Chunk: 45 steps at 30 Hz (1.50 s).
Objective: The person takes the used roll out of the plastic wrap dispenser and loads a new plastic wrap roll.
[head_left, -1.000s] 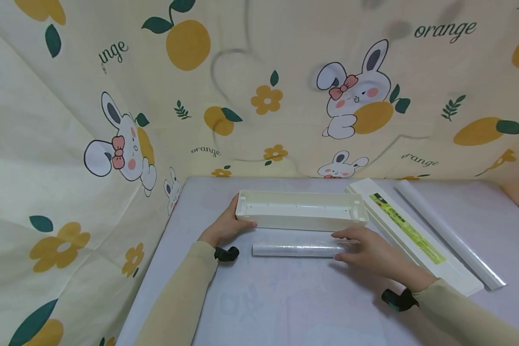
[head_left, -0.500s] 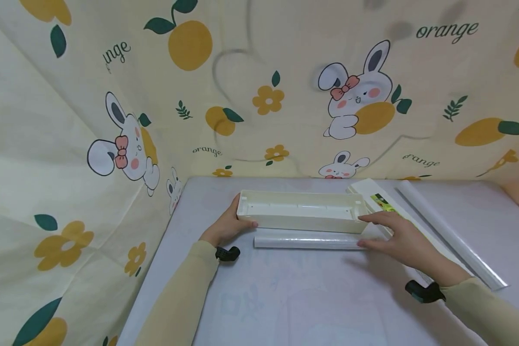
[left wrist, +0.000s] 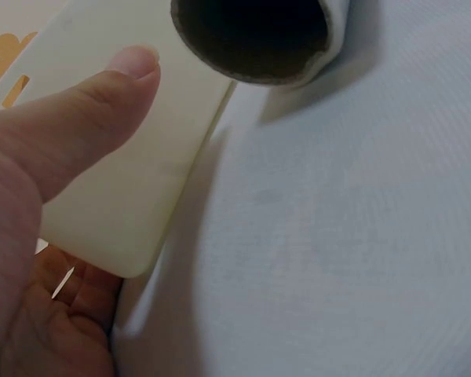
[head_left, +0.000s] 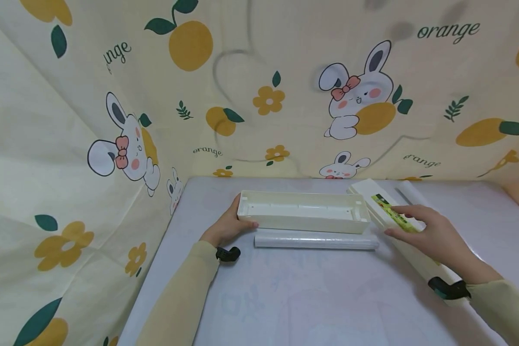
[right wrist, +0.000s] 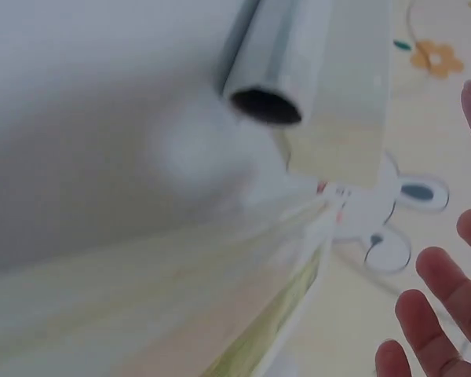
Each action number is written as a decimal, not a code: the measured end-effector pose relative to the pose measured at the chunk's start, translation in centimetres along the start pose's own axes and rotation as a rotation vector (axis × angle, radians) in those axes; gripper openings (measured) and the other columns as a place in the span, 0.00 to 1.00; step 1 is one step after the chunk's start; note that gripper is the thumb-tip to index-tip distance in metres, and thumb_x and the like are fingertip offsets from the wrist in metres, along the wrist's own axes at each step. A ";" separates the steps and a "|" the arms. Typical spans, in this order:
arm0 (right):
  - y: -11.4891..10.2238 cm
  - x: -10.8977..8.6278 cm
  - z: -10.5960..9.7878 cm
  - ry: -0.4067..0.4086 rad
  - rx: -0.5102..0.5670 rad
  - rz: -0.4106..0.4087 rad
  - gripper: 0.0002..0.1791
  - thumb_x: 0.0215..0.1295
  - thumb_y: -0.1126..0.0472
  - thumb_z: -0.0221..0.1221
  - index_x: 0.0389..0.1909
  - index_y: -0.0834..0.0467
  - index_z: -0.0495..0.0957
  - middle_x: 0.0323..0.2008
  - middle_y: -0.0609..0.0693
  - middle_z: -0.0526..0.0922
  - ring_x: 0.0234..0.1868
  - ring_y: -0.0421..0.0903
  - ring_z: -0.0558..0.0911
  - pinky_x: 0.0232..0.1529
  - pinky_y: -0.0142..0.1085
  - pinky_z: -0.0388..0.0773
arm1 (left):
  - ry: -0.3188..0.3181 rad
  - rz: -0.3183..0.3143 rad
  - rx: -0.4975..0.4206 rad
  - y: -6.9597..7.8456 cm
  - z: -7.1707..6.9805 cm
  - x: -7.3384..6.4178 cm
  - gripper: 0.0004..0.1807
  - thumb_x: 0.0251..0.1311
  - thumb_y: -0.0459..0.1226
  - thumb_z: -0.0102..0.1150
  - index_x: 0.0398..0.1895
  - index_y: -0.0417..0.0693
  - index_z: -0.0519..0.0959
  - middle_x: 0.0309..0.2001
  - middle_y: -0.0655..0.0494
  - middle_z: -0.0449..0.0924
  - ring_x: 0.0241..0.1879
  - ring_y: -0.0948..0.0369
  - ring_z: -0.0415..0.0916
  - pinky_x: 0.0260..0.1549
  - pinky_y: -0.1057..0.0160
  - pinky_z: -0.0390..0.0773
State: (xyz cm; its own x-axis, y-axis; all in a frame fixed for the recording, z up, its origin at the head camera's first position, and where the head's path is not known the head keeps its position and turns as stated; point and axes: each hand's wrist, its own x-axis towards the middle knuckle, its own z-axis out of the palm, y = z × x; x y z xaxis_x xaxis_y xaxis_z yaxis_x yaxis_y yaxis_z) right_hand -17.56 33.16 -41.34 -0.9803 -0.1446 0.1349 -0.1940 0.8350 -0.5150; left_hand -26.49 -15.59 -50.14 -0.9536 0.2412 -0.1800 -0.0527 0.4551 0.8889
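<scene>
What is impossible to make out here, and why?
Head view: most of the far roll, behind the right hand.
Head view: most fingers of the left hand, behind the open box.
Head view: print on the green label, too small.
Left wrist view: rest of the near roll, cut off by the top edge.

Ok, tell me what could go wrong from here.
The shiny cylindrical film roll lies loose in front of the cream open-topped rectangular plastic box with no hand on it, so it might roll if nudged. The right hand hangs over the long white rectangular piece with a green label; lifting that carelessly could knock the second pale cylindrical roll beside it.
</scene>
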 end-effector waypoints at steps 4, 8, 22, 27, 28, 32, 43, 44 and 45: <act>1.5 0.2 -0.4 -0.035 -0.038 0.081 0.44 0.53 0.35 0.65 0.64 0.59 0.71 0.62 0.68 0.67 0.57 0.69 0.66 0.45 0.68 0.64 | -0.002 0.001 -0.002 0.1 -0.1 -0.1 0.61 0.45 0.51 0.76 0.75 0.75 0.41 0.73 0.64 0.51 0.72 0.58 0.45 0.68 0.45 0.42; 3.1 0.3 -0.5 -0.034 -0.054 0.156 0.48 0.53 0.32 0.63 0.68 0.59 0.67 0.64 0.69 0.65 0.57 0.70 0.64 0.42 0.66 0.67 | -0.002 -0.003 -0.003 0.0 -0.1 -0.1 0.61 0.45 0.51 0.76 0.75 0.76 0.40 0.73 0.65 0.51 0.72 0.58 0.45 0.68 0.45 0.42; 6.9 -0.3 -1.4 0.019 -0.048 0.379 0.56 0.54 0.26 0.57 0.73 0.60 0.56 0.62 0.74 0.60 0.56 0.73 0.60 0.36 0.62 0.68 | 0.004 -0.002 -0.013 -0.1 -0.2 0.0 0.61 0.43 0.52 0.76 0.74 0.79 0.41 0.73 0.66 0.51 0.72 0.59 0.45 0.68 0.45 0.41; 7.8 -0.5 -1.7 0.035 -0.065 0.401 0.56 0.55 0.27 0.57 0.71 0.64 0.57 0.62 0.76 0.58 0.55 0.73 0.59 0.38 0.64 0.67 | 0.006 0.004 -0.015 -0.2 -0.2 0.0 0.61 0.43 0.51 0.77 0.74 0.79 0.42 0.72 0.66 0.52 0.72 0.59 0.46 0.68 0.45 0.41; 8.0 -0.6 -1.8 0.035 -0.068 0.410 0.56 0.54 0.27 0.57 0.71 0.64 0.57 0.62 0.76 0.57 0.55 0.73 0.59 0.40 0.65 0.67 | 0.004 0.003 -0.019 -0.2 -0.1 0.0 0.61 0.43 0.51 0.77 0.74 0.80 0.42 0.73 0.66 0.52 0.72 0.59 0.46 0.68 0.45 0.41; 9.0 -0.8 -1.8 0.030 -0.078 0.419 0.57 0.55 0.27 0.57 0.70 0.68 0.56 0.63 0.77 0.56 0.56 0.74 0.59 0.43 0.67 0.65 | -0.013 0.008 -0.031 -0.2 -0.1 0.0 0.60 0.44 0.50 0.76 0.73 0.80 0.41 0.73 0.65 0.51 0.72 0.58 0.44 0.68 0.45 0.40; 10.2 -1.2 -2.2 -0.031 -0.055 0.534 0.61 0.55 0.27 0.57 0.68 0.74 0.52 0.59 0.82 0.57 0.56 0.77 0.58 0.49 0.68 0.62 | -0.027 0.045 -0.061 -0.3 0.0 0.0 0.59 0.42 0.51 0.77 0.72 0.81 0.45 0.70 0.66 0.55 0.70 0.60 0.48 0.68 0.46 0.42; 10.3 -1.1 -2.2 -0.039 -0.046 0.541 0.61 0.55 0.27 0.56 0.69 0.74 0.51 0.59 0.82 0.57 0.57 0.78 0.58 0.49 0.68 0.62 | -0.025 0.044 -0.061 -0.3 0.0 0.0 0.59 0.42 0.51 0.77 0.71 0.82 0.45 0.70 0.66 0.55 0.70 0.59 0.49 0.68 0.46 0.43; 10.4 -1.1 -2.2 -0.049 -0.038 0.545 0.61 0.56 0.27 0.56 0.69 0.75 0.50 0.59 0.82 0.56 0.57 0.78 0.58 0.49 0.68 0.62 | -0.023 0.043 -0.060 -0.3 0.0 0.0 0.59 0.42 0.51 0.77 0.71 0.82 0.44 0.70 0.66 0.55 0.70 0.59 0.49 0.68 0.46 0.43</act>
State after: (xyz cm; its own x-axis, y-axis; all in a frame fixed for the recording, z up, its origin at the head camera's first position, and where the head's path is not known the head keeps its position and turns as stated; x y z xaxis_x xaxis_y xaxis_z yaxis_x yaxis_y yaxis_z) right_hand -18.42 43.21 -44.98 -0.9392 0.2903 -0.1832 0.3430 0.8144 -0.4680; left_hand -26.49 -15.75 -50.37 -0.9483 0.2798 -0.1501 -0.0299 0.3918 0.9196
